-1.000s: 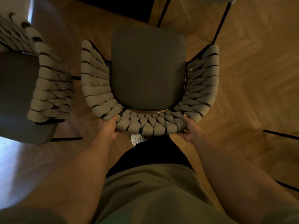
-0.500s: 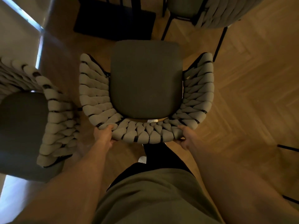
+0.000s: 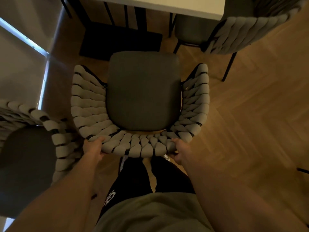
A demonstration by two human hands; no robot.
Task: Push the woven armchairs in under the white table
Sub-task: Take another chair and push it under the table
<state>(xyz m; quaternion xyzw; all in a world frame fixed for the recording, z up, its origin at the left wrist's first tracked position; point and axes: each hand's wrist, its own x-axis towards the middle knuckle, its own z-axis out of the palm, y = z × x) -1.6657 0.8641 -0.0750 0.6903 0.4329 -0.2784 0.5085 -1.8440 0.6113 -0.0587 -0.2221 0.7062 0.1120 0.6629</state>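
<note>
Directly below me stands a woven armchair (image 3: 142, 91) with a dark seat cushion and a grey braided back. My left hand (image 3: 94, 148) grips the left end of its back rail, and my right hand (image 3: 179, 150) grips the right end. The chair's front faces the white table (image 3: 160, 5), whose edge runs along the top of the view. The seat front is still short of the table edge. A second woven armchair (image 3: 237, 32) sits at the top right, its seat partly under the table. A third woven armchair (image 3: 33, 148) stands at the left, close beside the first.
A dark flat base (image 3: 120, 42) with black table legs lies on the floor ahead of the held chair. Herringbone wood floor (image 3: 250, 114) spreads out to the right. A pale wall with a bright strip (image 3: 21, 39) is at the left. My legs stand just behind the chair.
The held chair has slid forward toward the table, whose white edge has come into view at the top. Both hands have kept their grip on the back.
</note>
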